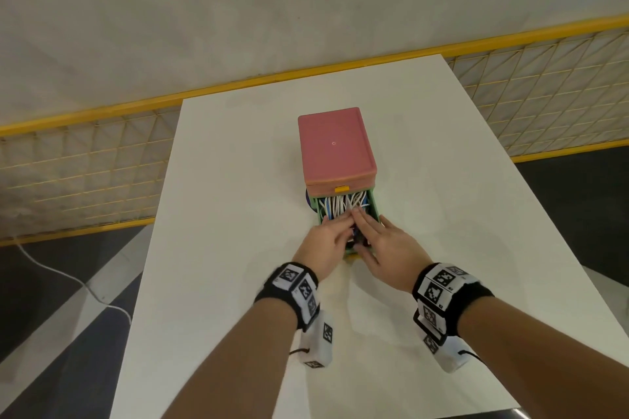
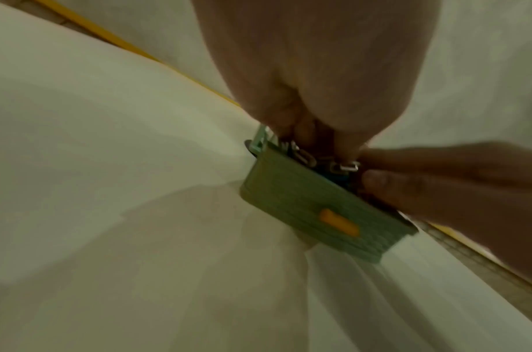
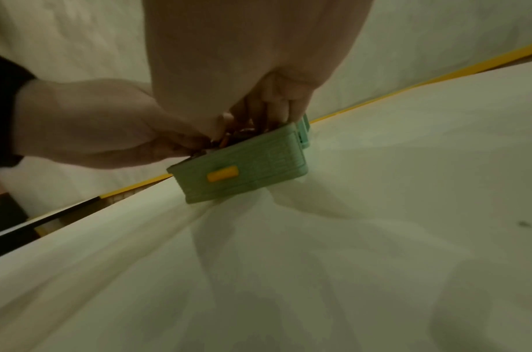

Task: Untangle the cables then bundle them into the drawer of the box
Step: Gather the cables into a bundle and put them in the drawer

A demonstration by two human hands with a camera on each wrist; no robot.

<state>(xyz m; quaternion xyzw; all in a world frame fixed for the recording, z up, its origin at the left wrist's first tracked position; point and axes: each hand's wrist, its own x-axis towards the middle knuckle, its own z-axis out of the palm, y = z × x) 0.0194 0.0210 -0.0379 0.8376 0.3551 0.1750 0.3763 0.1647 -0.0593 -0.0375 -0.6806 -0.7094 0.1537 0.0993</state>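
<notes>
The left hand (image 1: 329, 239) and the right hand (image 1: 386, 242) lie side by side over the near end of the drawer (image 1: 374, 206), fingers fairly straight and pointing away from the person, fingertips almost meeting over the middle. They seem to press down on the cables (image 1: 343, 203) rather than grip them; the wrist views are blurred, so whether any finger hooks a strand cannot be told. The cables, mostly white with some blue, fill the drawer in loops running roughly along its length, with metal plugs (image 2: 346, 166) showing at the near end under the fingers.

The green drawer stands pulled out toward the person from the bottom of the box (image 1: 335, 146), whose pink top lies directly beyond the hands on the white bench (image 1: 238, 180). The drawer's long axis runs straight away from the person, and its yellow handle (image 3: 222, 173) faces them, below both palms. Both hands are about equally near; closing it likely means a straight push away, with the cables kept below the rim.
</notes>
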